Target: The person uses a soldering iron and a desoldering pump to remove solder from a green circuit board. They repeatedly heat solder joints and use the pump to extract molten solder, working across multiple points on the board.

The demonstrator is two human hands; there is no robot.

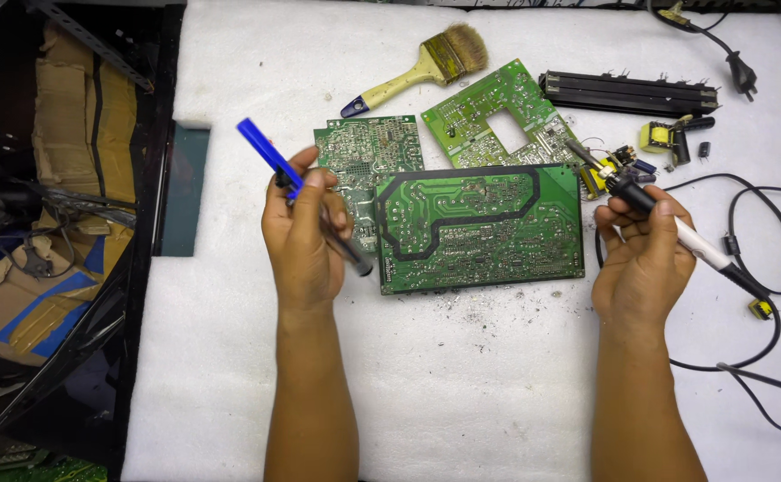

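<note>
left hand (306, 234) closed round blue desoldering pump (270, 159) | right hand (645, 259) gripping soldering iron (649, 207) | large green circuit board (480, 228) lies between them on white mat (462, 384) | step: desoldering, likely | next calls for tip on joint

At frame centre a large green circuit board (480, 228) is flanked by the left hand (304, 236), gripping a blue desoldering pump (270, 159), and the right hand (645, 259), gripping a soldering iron (676, 228).
</note>
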